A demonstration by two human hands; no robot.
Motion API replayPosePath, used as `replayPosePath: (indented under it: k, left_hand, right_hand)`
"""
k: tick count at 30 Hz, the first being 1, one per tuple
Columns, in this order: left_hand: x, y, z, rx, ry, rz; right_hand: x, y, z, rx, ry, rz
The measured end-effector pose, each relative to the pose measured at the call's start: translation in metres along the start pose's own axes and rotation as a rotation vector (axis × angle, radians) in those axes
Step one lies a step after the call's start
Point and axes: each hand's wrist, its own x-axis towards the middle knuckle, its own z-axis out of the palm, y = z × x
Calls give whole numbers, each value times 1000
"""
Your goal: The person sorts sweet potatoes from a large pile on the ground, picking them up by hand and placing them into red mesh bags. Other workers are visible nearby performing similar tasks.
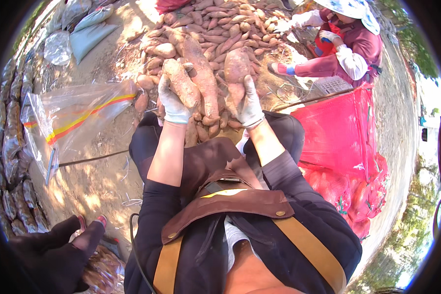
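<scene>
A large pile of sweet potatoes [220, 31] lies on the ground before me. In a white work glove, my left hand [173, 101] holds a thick, pale-brown sweet potato [181, 81]. My right hand [250, 103], also gloved, grips a big sweet potato [237, 68] that narrows toward its lower end. Between the hands rests a long, thick sweet potato [202, 75] over smaller ones. Whether it touches my left hand is hidden by the held root.
A clear plastic bag [81, 114] with coloured stripes is at left, near filled bags [13, 125]. On the right are red mesh sacks [338, 136] and a white plastic crate [332, 85]. A person in a sun hat [360, 47] sits upper right; another person's legs [90, 235] show lower left.
</scene>
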Motion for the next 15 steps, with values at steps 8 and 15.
replayPosePath:
  k: [8, 15]
  left_hand:
    - [-51, -160, 177, 439, -460, -215]
    - [-89, -332, 338, 624, -689, -294]
  right_hand:
    - [-141, -133, 40, -269, 64, -512]
    - [-308, -338, 78, -812, 223, -507]
